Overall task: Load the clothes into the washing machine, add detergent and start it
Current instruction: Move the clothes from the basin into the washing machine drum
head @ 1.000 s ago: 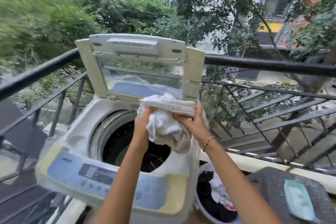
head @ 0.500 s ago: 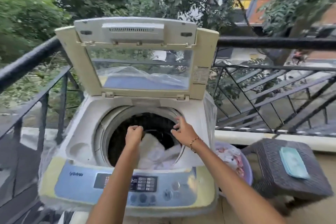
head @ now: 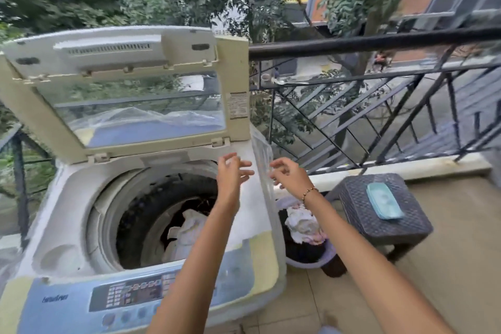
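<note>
White clothes (head: 189, 228) below drum rim (head: 100, 225)

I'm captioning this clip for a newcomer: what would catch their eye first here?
The top-loading washing machine fills the left, its lid raised and white clothes lying down in the drum. The empty left hand and right hand hover over its right rear corner. On the floor to its right, a laundry basket holds more clothes.

a bare left forearm (head: 200, 252) and a bare right forearm (head: 352, 247), its wrist wearing a thin beaded bracelet (head: 310, 192).
</note>
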The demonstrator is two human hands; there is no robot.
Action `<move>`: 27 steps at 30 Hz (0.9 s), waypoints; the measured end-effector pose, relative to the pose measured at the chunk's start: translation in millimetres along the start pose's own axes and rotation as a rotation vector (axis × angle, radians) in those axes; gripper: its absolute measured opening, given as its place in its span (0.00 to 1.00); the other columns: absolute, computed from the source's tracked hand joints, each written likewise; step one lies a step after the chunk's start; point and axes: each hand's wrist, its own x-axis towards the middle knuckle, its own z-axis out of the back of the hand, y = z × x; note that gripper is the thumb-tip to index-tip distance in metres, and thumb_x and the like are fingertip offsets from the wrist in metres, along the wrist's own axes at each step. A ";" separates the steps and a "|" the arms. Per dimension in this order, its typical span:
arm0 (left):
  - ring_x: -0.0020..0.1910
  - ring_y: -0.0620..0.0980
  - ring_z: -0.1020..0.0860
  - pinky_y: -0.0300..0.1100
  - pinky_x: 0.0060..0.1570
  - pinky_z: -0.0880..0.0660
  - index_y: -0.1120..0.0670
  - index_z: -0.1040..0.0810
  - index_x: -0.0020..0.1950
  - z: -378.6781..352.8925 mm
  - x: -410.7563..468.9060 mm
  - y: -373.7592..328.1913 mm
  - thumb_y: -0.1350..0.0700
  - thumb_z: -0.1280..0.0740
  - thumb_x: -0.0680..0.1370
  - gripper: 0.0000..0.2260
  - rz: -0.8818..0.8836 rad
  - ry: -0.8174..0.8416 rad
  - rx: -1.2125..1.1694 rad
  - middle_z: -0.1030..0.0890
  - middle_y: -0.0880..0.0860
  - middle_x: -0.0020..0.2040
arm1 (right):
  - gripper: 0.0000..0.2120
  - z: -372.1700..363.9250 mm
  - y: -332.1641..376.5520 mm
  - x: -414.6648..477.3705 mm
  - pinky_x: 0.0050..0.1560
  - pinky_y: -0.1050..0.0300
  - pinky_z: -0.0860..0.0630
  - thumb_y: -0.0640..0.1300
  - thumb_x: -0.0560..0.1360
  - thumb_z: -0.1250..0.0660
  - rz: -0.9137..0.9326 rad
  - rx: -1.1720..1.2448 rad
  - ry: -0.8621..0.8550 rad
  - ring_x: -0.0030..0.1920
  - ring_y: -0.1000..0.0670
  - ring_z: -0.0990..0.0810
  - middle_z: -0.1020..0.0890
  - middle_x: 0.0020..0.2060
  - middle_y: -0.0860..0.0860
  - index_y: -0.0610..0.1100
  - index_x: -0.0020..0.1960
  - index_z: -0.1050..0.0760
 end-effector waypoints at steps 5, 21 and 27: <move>0.30 0.49 0.23 0.41 0.38 0.26 0.54 0.31 0.56 -77.2 -12.2 20.1 0.60 0.45 0.80 0.07 -0.017 0.070 0.038 0.20 0.53 0.39 | 0.08 60.3 -52.3 10.7 0.34 0.62 0.26 0.37 0.75 0.38 -0.121 0.014 -0.038 0.31 0.52 0.22 0.18 0.41 0.44 0.42 0.53 0.24; 0.38 0.49 0.21 0.38 0.34 0.25 0.55 0.27 0.60 -242.9 26.9 203.8 0.55 0.43 0.81 0.11 0.633 -0.080 -0.003 0.20 0.52 0.43 | 0.09 167.4 -250.2 89.3 0.42 0.60 0.28 0.36 0.75 0.39 -0.329 -0.144 0.122 0.46 0.43 0.20 0.17 0.48 0.39 0.38 0.52 0.21; 0.39 0.49 0.21 0.40 0.38 0.26 0.55 0.23 0.55 -242.1 75.0 291.3 0.54 0.41 0.80 0.10 0.731 -0.156 0.034 0.19 0.50 0.41 | 0.13 131.3 -342.8 132.5 0.54 0.62 0.31 0.35 0.77 0.40 -0.361 -0.258 0.257 0.62 0.43 0.25 0.23 0.61 0.42 0.37 0.60 0.24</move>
